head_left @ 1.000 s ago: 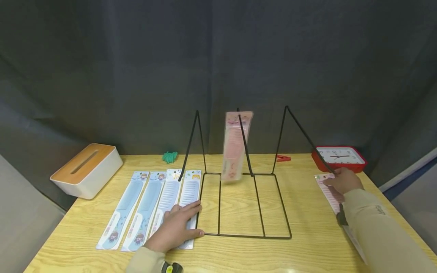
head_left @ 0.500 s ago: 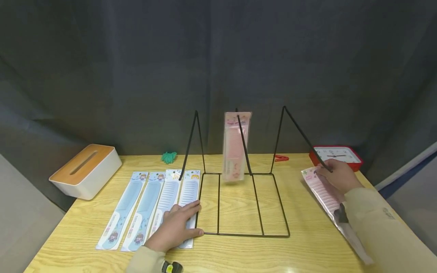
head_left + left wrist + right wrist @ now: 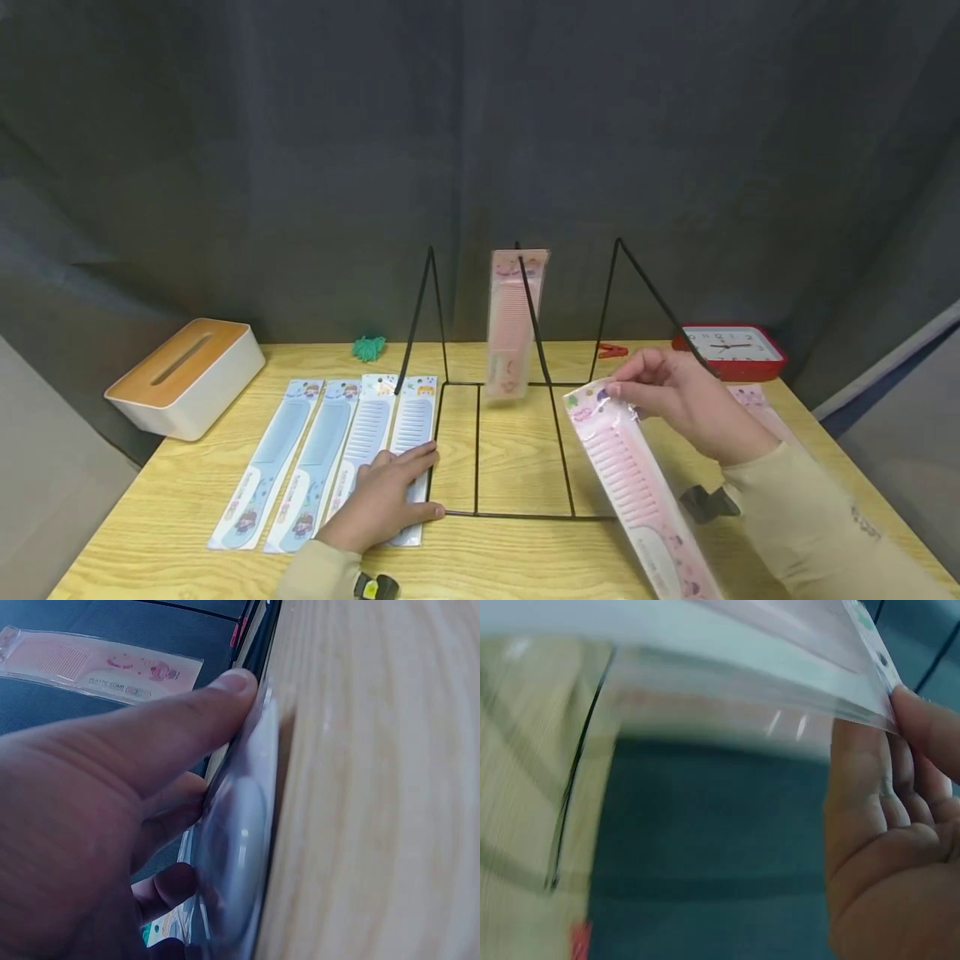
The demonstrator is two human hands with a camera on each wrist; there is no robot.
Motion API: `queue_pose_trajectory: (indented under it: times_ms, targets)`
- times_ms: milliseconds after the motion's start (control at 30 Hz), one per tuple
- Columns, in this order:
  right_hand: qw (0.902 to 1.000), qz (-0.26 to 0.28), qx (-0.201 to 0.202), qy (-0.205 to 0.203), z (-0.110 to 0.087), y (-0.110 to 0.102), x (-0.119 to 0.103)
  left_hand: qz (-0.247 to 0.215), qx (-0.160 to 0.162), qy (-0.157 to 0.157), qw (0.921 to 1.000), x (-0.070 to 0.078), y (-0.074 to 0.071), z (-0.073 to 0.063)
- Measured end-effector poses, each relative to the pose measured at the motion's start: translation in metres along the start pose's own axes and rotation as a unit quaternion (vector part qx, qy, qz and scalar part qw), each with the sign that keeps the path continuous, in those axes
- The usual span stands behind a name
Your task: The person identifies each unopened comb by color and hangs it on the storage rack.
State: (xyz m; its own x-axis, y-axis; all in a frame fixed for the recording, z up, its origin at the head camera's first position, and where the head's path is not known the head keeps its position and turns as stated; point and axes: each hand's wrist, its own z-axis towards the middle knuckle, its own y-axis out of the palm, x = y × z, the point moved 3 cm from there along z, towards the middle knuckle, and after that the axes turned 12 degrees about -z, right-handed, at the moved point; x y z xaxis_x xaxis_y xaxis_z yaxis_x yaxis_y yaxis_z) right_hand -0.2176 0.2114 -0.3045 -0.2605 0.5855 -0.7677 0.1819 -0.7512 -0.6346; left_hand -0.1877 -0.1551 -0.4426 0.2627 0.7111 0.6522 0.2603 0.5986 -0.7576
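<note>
In the head view my right hand (image 3: 690, 404) pinches the top corner of a pink packaged comb (image 3: 633, 487), which hangs slanted over the right part of the black wire rack (image 3: 517, 516). The right wrist view shows my thumb (image 3: 930, 731) on the clear wrapper's edge. Another pink packaged comb (image 3: 508, 333) hangs on the rack's middle prong. My left hand (image 3: 378, 504) lies with fingers extended over a blue packaged comb (image 3: 415, 417), thumb at the rack's front-left corner. Further blue packaged combs (image 3: 285, 442) lie side by side to its left.
Part of another pink package (image 3: 753, 402) shows on the table behind my right arm. A tissue box (image 3: 183, 375) stands at the left. At the back are green string (image 3: 369, 348), a red clip (image 3: 612, 351) and a red clock (image 3: 731, 350).
My right hand has lifted the pink packaged comb from the table's right side and carried it left toward the rack, uncovering another pink package. My left hand has stayed in place.
</note>
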Motion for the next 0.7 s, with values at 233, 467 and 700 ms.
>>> queue_pose_trajectory:
  times_ms: [233,467,700]
  targets:
    - [0.9823,0.112,0.057,-0.139,-0.032,0.031,-0.069,-0.004,-0.001,-0.001,1.0,-0.001,0.0,0.002]
    - [0.9371,0.234,0.118,-0.23,-0.042,0.04,-0.095,-0.005,0.004,0.001,1.0,-0.001,-0.001,0.001]
    - [0.921,0.268,0.169,-0.226,-0.039,0.042,-0.099,-0.008,0.002,0.001,1.0,-0.002,0.0,0.001]
